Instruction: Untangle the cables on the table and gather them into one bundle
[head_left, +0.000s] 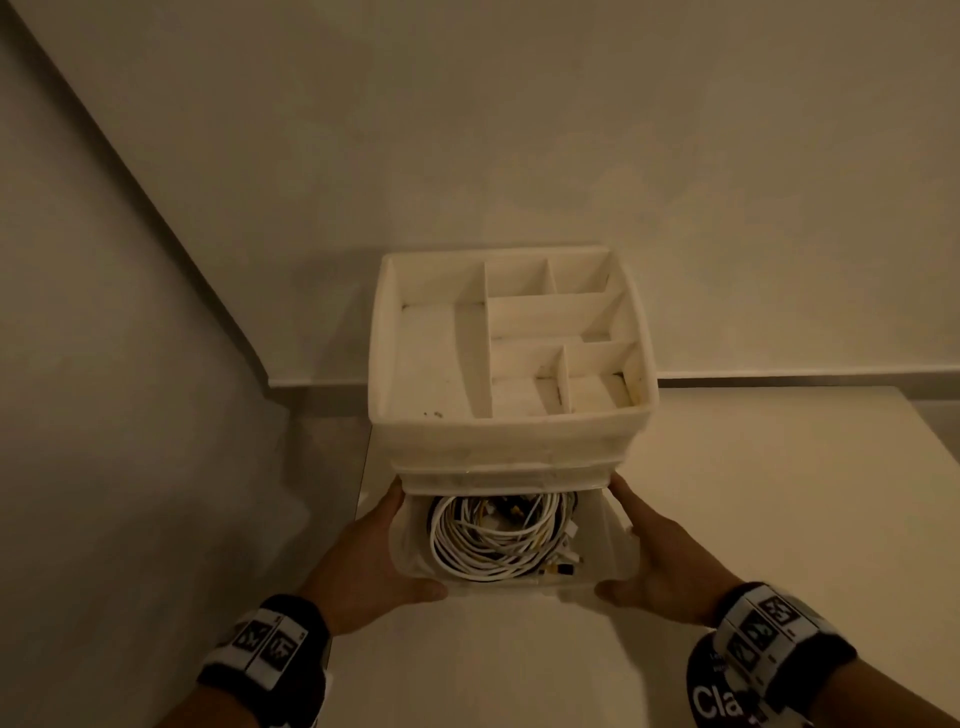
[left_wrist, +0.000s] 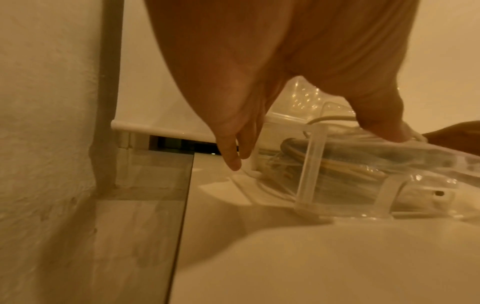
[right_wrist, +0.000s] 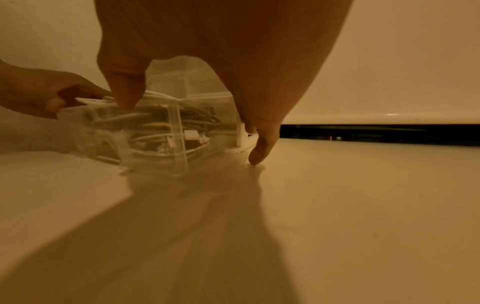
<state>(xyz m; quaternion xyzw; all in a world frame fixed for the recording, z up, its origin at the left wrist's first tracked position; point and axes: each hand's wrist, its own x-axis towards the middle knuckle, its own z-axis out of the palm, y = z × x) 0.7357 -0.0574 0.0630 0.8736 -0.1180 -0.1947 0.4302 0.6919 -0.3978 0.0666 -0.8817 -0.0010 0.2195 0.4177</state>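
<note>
A coil of white cables (head_left: 493, 535) with some dark and yellow ones lies inside a clear plastic drawer (head_left: 615, 525). The drawer is pulled out from the bottom of a white organizer (head_left: 509, 441) on the table. My left hand (head_left: 376, 548) grips the drawer's left front corner, fingers along the side and thumb across the front. My right hand (head_left: 660, 551) grips the right front corner the same way. In the left wrist view my left hand's thumb (left_wrist: 384, 123) sits on the drawer's rim (left_wrist: 314, 156) above the cables (left_wrist: 345, 166). In the right wrist view my right hand (right_wrist: 262, 123) flanks the drawer (right_wrist: 179, 131).
The organizer's top tray (head_left: 431, 364) has several bare compartments. The white table (head_left: 753, 493) stretches to the right and toward me. Its left edge (head_left: 363, 467) runs close to a wall, with a strip of floor (head_left: 322, 457) between them. Another wall stands behind the organizer.
</note>
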